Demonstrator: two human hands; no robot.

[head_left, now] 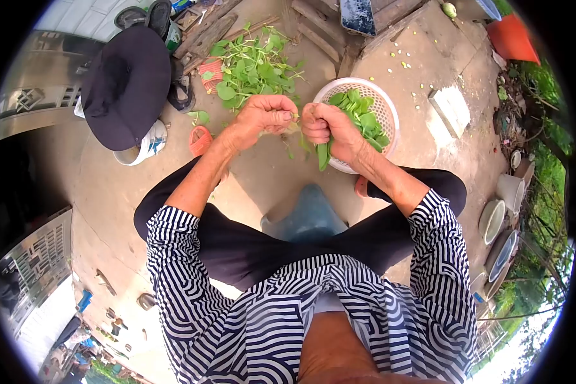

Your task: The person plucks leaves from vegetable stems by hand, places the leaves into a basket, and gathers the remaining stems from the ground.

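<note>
In the head view my left hand [266,120] is closed in a pinch, with a thin pale bit of stem showing at its fingertips. Close beside it, my right hand [331,130] is curled shut around a leafy green [324,157], whose leaf hangs below the fist. A white plastic colander [393,118] stands just right of that hand and partly under it. Picked green leaves [363,115] lie inside it. Beyond my left hand, a loose pile of leafy greens with stems [257,67] is spread on the concrete floor.
A blue stool [308,214] stands between my knees. To the left, a dark hat [128,83] rests over a white bucket [152,144]. A phone [357,16] lies by wooden boards at the far side. A white block [450,110] and a red bucket [513,38] are on the right.
</note>
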